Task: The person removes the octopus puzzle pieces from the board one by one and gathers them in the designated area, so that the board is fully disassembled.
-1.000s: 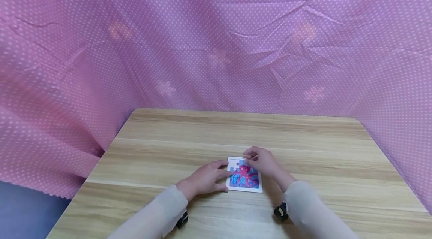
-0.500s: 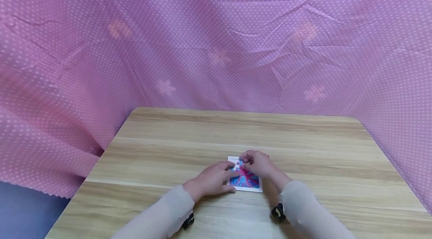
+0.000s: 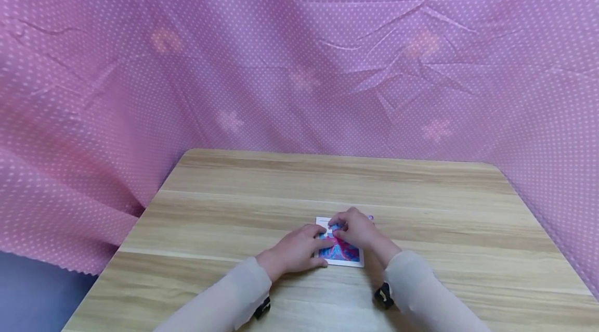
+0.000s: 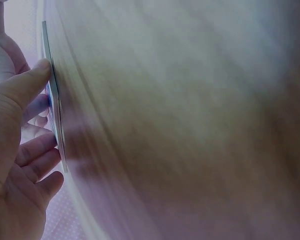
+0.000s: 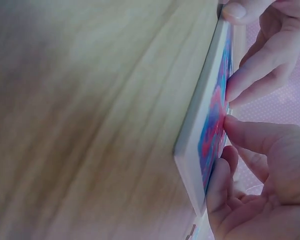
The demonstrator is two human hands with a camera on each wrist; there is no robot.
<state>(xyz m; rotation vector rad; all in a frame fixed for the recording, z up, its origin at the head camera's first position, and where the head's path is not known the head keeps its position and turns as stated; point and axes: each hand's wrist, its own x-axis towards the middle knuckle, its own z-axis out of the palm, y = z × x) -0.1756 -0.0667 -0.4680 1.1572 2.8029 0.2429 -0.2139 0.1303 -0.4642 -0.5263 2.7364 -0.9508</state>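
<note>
A small square jigsaw puzzle (image 3: 343,263) lies on the table, with a white border and a pink octopus on blue. Part of its upper left shows bare white. My left hand (image 3: 296,251) rests over the puzzle's left side, fingers extended onto the picture and thumb at the near left corner. At the upper middle, my right hand (image 3: 357,229) pinches a bluish puzzle piece (image 3: 335,227) between thumb and fingers, low over the board. In the right wrist view the thumb (image 5: 245,135) meets the picture surface while the other fingers curl by the edge; the piece is mostly hidden there.
A small purple item (image 3: 370,217) peeks out behind my right hand. The wood-grain table (image 3: 224,207) extends around the puzzle, and a pink dotted cloth (image 3: 299,61) hangs behind and beside it. Dark wrist bands (image 3: 383,295) show under both sleeves.
My right hand has moved slightly left and down over the puzzle with the piece. My left hand has slid right, further onto the board. The purple item has come into view.
</note>
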